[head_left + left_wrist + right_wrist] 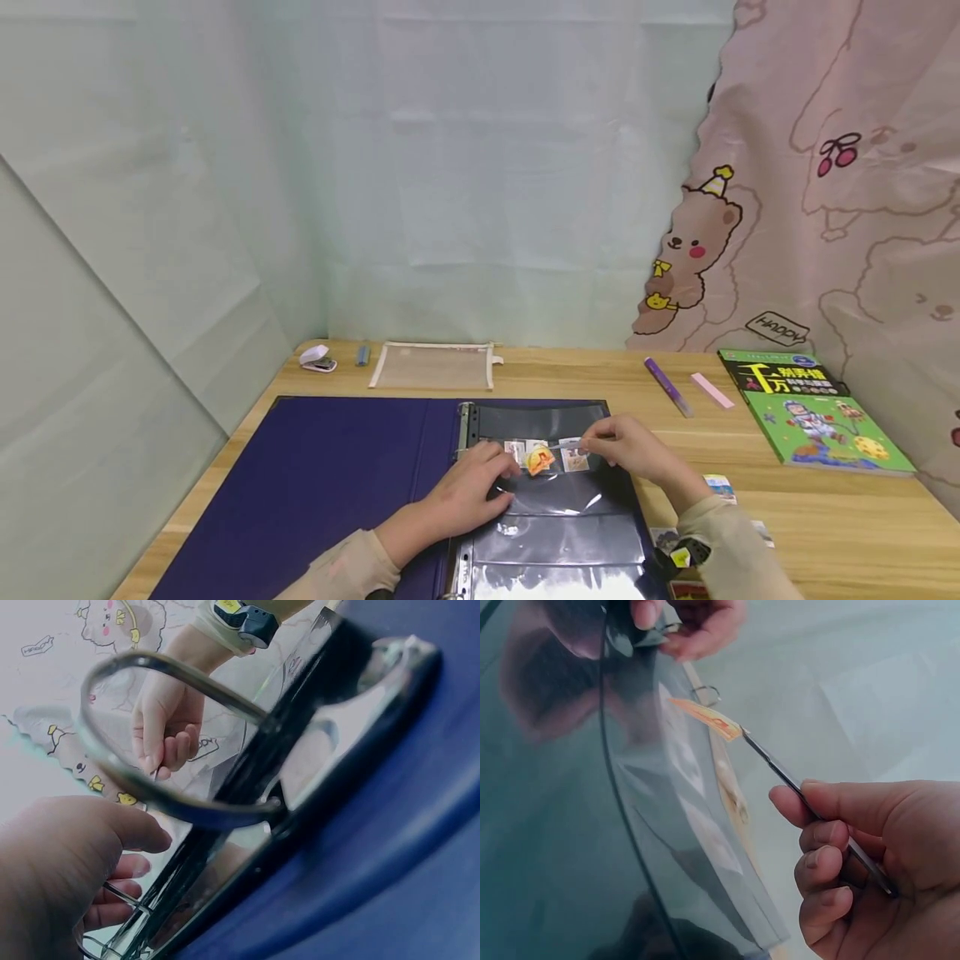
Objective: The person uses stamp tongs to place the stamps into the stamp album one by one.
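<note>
On the desk (832, 533), binder (337, 475) lies open, flat. From where I stand, its black page (558, 542) is divided into clear pockets; an upper one contains small stamps (574, 460) in a row. Right hand (626, 446) pinches tweezers (780, 774) between thumb and fingers, narrow grip; their tips hold an orange stamp (709, 718) over that row. I cannot tell whether it touches the film. Tweezers' long axis runs nearly crosswise to the page, tips toward the rings; the orange stamp extends onward from the tips, tilted. Left hand (467, 493) rests at the ring side, fingers bent; I cannot tell whether it pinches film. Mesh pouch (433, 367) lies flat behind binder.
</note>
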`<state>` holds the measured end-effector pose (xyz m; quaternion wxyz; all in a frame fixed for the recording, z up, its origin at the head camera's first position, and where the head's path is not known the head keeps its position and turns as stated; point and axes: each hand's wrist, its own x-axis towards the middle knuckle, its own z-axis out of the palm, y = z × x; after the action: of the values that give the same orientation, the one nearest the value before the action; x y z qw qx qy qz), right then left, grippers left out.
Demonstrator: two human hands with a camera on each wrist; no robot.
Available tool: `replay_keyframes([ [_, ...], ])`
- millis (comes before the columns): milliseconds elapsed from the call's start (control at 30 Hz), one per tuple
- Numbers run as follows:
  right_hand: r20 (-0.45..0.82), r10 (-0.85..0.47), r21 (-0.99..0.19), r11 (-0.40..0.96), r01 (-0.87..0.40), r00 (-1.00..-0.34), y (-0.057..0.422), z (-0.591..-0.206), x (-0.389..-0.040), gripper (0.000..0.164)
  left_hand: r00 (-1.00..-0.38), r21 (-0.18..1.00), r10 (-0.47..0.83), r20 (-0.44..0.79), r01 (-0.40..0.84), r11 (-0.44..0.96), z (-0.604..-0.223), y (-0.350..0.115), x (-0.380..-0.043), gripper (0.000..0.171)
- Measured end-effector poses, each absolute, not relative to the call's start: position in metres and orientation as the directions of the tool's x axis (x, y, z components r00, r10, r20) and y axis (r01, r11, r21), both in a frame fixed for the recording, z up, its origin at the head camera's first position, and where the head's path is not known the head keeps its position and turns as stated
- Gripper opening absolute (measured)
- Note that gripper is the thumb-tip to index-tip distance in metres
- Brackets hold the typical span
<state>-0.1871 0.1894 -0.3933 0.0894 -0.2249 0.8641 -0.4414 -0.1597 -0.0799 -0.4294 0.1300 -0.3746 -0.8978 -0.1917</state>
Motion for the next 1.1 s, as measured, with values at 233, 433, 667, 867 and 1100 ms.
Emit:
replay_keyframes([
  [233, 0.053, -0.476, -0.815, 0.487, -0.314, -0.878, 0.177, -0.4, -0.187, 0.019, -0.667, 0.233, 0.625, 0.406, 0.737, 0.635, -0.43, -0.08, -0.16, 0.021],
  [433, 0.06, -0.481, -0.799, 0.503, -0.331, -0.874, 0.171, -0.406, -0.187, 0.018, -0.669, 0.229, 0.624, 0.404, 0.734, 0.639, -0.43, -0.08, -0.16, 0.022],
  [667, 0.046, -0.505, -0.774, 0.528, -0.35, -0.862, 0.168, -0.409, -0.185, 0.017, -0.674, 0.237, 0.622, 0.398, 0.73, 0.641, -0.428, -0.08, -0.159, 0.023],
  [867, 0.034, -0.537, -0.726, 0.566, -0.39, -0.843, 0.17, -0.403, -0.184, 0.016, -0.672, 0.237, 0.619, 0.405, 0.732, 0.639, -0.428, -0.08, -0.159, 0.023],
  [1100, -0.023, -0.58, -0.697, 0.593, -0.402, -0.815, 0.171, -0.39, -0.189, 0.014, -0.677, 0.246, 0.619, 0.398, 0.729, 0.639, -0.428, -0.08, -0.159, 0.023],
])
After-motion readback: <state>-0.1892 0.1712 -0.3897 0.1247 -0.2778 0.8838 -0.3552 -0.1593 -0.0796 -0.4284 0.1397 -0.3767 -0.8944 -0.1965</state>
